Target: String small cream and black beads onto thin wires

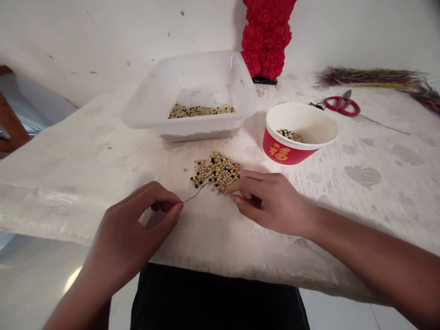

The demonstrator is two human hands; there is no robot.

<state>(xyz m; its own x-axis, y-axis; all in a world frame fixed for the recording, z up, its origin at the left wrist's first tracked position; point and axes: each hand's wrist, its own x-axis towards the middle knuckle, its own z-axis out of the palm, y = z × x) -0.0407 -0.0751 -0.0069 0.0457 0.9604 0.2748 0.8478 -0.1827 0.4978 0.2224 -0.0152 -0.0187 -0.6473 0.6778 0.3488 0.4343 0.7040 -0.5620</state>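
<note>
My left hand point(137, 224) pinches a thin brown wire point(198, 194) between thumb and forefinger. A few pale beads point(185, 200) sit on the wire right by those fingertips, and its free end curves up to the edge of a pile of beads point(222, 170). The pile is mostly cream with some black ones, loose on the tablecloth. At the pile's right front edge is my right hand point(264, 195), thumb and forefinger brought close together. Whether a bead is between them is too small to make out.
Behind the pile stands a whitish plastic tub point(202, 123) with more beads inside. A red and white paper bowl point(292, 153) holds beads at the right. Red-handled scissors point(343, 105), bundled coloured wires point(371, 77) and a red rose figure point(266, 41) lie farther back.
</note>
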